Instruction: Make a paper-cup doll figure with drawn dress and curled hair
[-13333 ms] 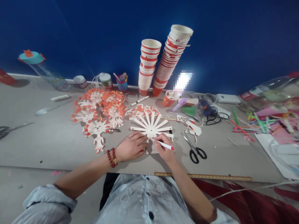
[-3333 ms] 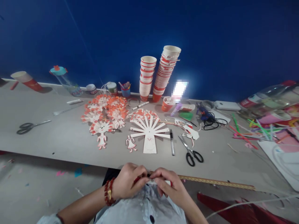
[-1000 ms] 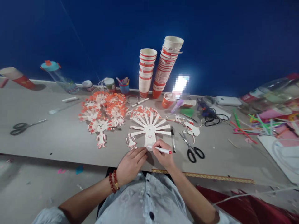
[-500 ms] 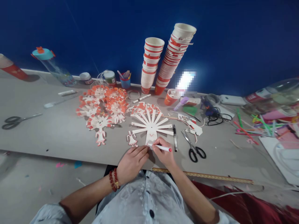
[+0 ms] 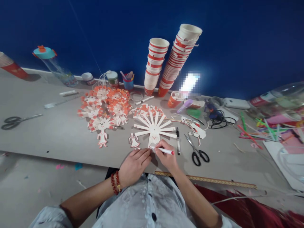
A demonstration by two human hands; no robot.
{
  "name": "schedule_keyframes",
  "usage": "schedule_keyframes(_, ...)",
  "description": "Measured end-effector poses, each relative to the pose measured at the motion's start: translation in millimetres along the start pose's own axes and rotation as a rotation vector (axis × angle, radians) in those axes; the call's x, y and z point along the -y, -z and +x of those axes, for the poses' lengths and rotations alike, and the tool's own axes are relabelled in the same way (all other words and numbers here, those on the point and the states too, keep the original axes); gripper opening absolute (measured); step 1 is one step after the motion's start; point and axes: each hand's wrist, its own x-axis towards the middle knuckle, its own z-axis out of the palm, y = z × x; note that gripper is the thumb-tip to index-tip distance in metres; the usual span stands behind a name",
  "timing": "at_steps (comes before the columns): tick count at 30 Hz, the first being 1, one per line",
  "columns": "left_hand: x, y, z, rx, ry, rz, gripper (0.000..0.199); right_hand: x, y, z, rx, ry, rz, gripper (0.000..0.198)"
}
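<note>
A white marker with a red end point(image 5: 167, 151) is pinched in my right hand point(image 5: 167, 157), its tip down on a white paper cutout point(image 5: 154, 134). The cutout has narrow strips fanned out around its top and red lines drawn on its lower part. My left hand point(image 5: 136, 164) lies flat with its fingers out, pressing at the cutout's lower left edge. Just above that hand is a small dress-shaped paper figure point(image 5: 134, 141) outlined in red. A black pen point(image 5: 178, 141) lies right of the fan, beside black-handled scissors point(image 5: 196, 150).
Finished-looking lion paper figures point(image 5: 104, 107) are heaped at left-centre. Behind stand two tall paper cup stacks point(image 5: 155, 66) against the blue wall. Another pair of scissors point(image 5: 16, 122) lies far left. Colourful sticks point(image 5: 273, 129) and paper clutter the right side.
Both hands stay in nearly the same place, with the marker still on the cutout. The view has shifted very slightly.
</note>
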Motion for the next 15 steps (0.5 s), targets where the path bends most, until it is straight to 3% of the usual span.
schedule_keyframes(15,-0.1,-1.5,-1.1,-0.004,0.006,-0.021,0.032,-0.9,0.3,-0.6,-0.026,0.006,-0.013,0.014)
